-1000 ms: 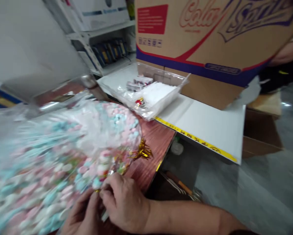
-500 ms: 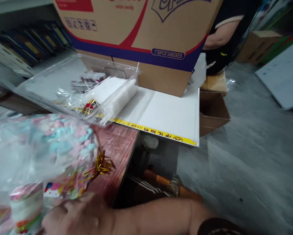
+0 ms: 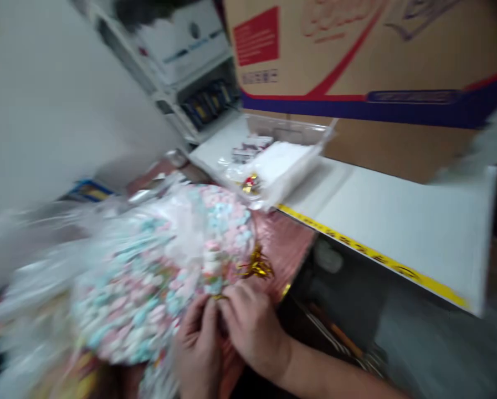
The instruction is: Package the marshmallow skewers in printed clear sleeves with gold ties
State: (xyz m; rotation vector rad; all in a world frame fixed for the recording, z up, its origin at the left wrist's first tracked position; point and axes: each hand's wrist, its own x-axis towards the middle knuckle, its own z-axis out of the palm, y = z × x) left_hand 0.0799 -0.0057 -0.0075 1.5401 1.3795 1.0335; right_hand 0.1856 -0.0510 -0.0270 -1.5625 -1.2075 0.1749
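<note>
My left hand (image 3: 199,341) and my right hand (image 3: 254,327) meet at the table's front edge, fingertips pinched together. A thin gold twist tie (image 3: 219,297) shows between them, blurred. Just beyond the fingertips is a small clear bag of layered pink, white and coloured candy (image 3: 213,263); whether the tie is around its neck I cannot tell. Behind and to the left lie large clear bags of pink, blue and white marshmallows (image 3: 136,299). A bunch of gold twist ties (image 3: 259,263) lies on the reddish table (image 3: 283,235), right of the marshmallows.
A clear plastic tray (image 3: 310,160) with white sticks stands on a white table (image 3: 398,210) edged in yellow tape. Behind it rises a large printed carton (image 3: 356,61). A shelf with dark folders (image 3: 209,102) is at the back, beside a pale wall (image 3: 65,100).
The view has swung left, bringing more marshmallows and the wall into sight. My left hand has come into view, and both hands now meet at the gold twist tie.
</note>
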